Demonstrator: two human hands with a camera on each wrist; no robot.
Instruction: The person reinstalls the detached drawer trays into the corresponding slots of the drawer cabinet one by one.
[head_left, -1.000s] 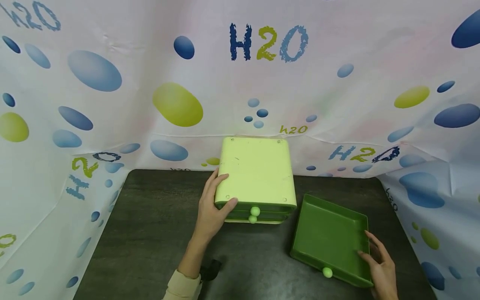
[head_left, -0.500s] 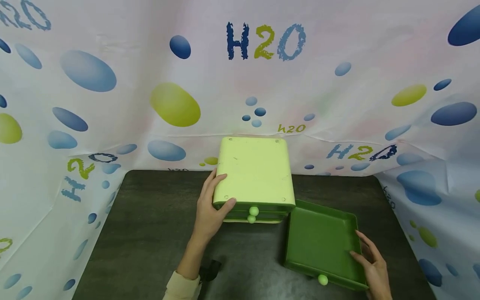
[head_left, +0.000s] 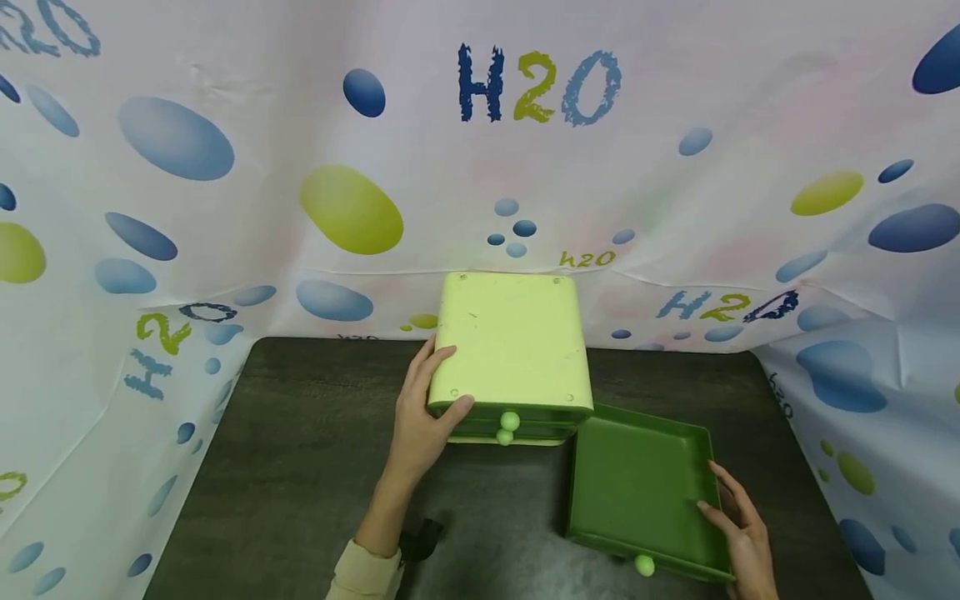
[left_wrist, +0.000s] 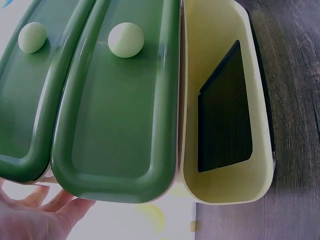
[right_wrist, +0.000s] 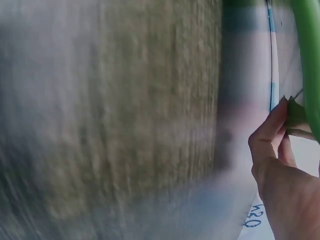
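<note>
Your left hand [head_left: 420,421] grips the upper left edge of the drawer cabinet [head_left: 513,342], which stands on the bench [head_left: 300,467]. Your right hand [head_left: 738,533] pinches the right wall of the loose drawer [head_left: 637,483], thumb inside. The loose drawer is angled, just right of the cabinet, its round knob [head_left: 644,566] toward you. Two fitted drawers [left_wrist: 117,110] sit above the exposed bottom compartment [left_wrist: 225,189].

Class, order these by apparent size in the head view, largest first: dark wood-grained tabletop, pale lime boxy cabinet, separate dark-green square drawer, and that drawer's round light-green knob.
1. Tabletop
2. Cabinet and drawer: fairly alike, and nearness to the camera makes ranking them unsure
3. Knob
</note>
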